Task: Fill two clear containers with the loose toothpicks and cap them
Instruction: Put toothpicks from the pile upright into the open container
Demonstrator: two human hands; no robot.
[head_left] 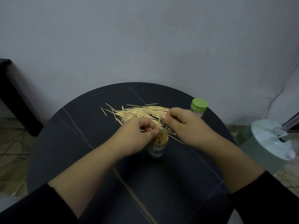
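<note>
- an open clear jar (157, 148), nearly full of toothpicks standing on end, sits mid-bench between both hands.
- right hand (182, 126): fingers pinch one toothpick (159, 122) upright over the jar mouth.
- left hand (137, 136): fingers curled closed at the jar rim; what they grip is unclear.
- loose toothpicks (139, 112) lie scattered just behind.
- a second jar with a green cap (198, 105) stands at the far right of the dark round bench (90, 151).

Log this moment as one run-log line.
right hand: feeding toothpicks | left hand: steadying open container | capped container: aside
</note>
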